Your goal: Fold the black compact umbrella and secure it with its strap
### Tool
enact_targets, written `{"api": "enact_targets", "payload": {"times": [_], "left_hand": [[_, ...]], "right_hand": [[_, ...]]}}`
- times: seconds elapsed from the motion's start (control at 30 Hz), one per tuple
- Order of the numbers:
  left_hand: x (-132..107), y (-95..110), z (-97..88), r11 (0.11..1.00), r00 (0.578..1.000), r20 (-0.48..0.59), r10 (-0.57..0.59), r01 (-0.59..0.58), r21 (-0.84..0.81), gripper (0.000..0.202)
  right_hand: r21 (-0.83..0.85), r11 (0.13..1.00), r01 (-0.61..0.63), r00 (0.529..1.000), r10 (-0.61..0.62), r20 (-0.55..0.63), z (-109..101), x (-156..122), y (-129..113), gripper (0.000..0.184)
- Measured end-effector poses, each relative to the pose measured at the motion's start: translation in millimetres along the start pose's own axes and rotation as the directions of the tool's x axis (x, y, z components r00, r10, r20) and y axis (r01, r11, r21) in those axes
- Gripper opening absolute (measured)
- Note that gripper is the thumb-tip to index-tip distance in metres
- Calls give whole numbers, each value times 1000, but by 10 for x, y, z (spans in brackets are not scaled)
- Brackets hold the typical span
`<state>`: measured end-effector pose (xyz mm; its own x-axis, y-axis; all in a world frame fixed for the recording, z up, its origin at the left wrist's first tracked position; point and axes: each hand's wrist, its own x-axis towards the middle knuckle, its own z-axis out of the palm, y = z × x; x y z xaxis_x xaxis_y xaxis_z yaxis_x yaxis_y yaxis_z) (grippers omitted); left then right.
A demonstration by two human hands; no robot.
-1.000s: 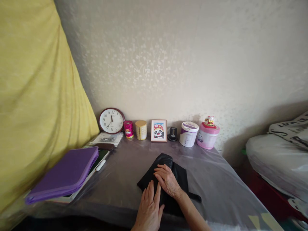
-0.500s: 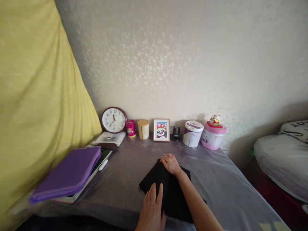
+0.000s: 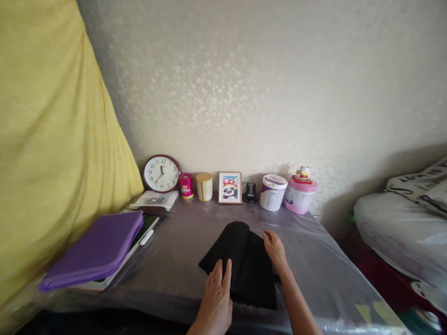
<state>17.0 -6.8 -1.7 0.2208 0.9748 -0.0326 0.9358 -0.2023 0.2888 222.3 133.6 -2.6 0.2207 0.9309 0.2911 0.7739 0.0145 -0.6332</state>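
A folded black cloth (image 3: 240,258) lies on the table (image 3: 314,251), which is covered with clear plastic sheet. My left hand (image 3: 217,298) rests flat on the cloth's near left edge, fingers stretched out together. At the cloth's right edge my right hand (image 3: 275,249) lies with its fingers extended, touching the fabric. Neither hand holds anything.
Along the wall stand a round clock (image 3: 161,173), a pink tin (image 3: 186,185), a yellow tin (image 3: 204,186), a framed panda picture (image 3: 230,188), a white tub (image 3: 273,192) and a pink tub (image 3: 300,194). A purple folder (image 3: 94,249) lies left, bedding (image 3: 401,232) right.
My right hand slid from the middle of the cloth to its far end, then over to its right edge. My left hand stayed on the near edge.
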Motion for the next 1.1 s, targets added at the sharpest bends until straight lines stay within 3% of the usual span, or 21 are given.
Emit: {"api": "enact_targets", "payload": {"times": [0.17,0.33,0.77,1.1], "left_hand": [[-13,-4,29,1000,999,-41,8,-8,13,86],[-25,11,-3,1000,999,-32,7,-6,27,85],[-18,29,-21,999,999,-38,-3,4,46,82],[-4,51,-41,997,999,-5,-33,33,64,83]], "right_hand": [[140,980,-145,989,149,-19,-133,-457,271,31],[178,966,-189,979,199,-39,-167,-672,290,34],[432,874,-220,975,201,91,-163,-757,139,46],[725,663,-190,982,135,134,-223,-580,-323,49]]}}
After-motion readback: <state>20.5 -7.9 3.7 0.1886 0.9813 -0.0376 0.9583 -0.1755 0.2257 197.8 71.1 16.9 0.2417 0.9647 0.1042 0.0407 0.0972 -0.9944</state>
